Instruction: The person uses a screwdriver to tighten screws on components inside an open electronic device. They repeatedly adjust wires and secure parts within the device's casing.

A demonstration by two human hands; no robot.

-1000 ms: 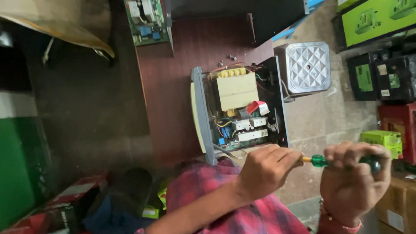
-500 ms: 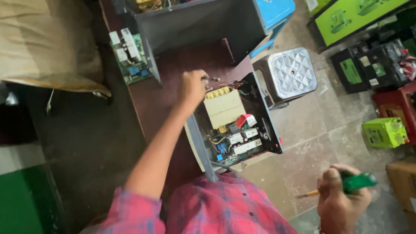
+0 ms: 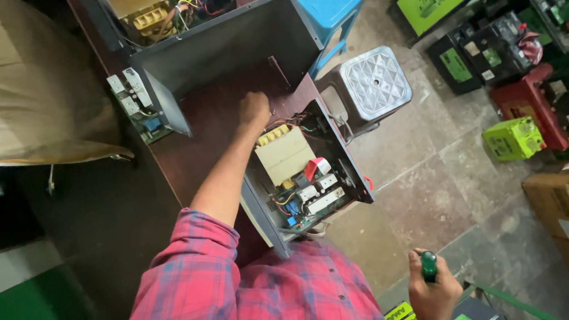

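Head view, from left to right: a loose green circuit board point(image 3: 134, 105) sits at the table's point(image 3: 196, 147) left edge, just beside the grey cover panel point(image 3: 230, 45) of a second, opened unit. Your left hand point(image 3: 254, 109) has come forward since a second ago, when it was back by the screwdriver; now it rests closed, knuckles up, on the dark table at the far top corner of the open unit point(image 3: 301, 175). What the fingers pinch, if anything, I cannot tell. That shift means you have let go of the tool's shaft and your reach is now on the unit itself. The open unit lies in front of your chest, its long axis running from near-left to far-right, open face up, the beige transformer point(image 3: 284, 155) toward the far end and the small boards toward you. Further right stands a grey stool point(image 3: 373, 84). Your right hand point(image 3: 434, 293) is wrapped around the green-handled screwdriver point(image 3: 429, 265), low beside you, handle pointing up.
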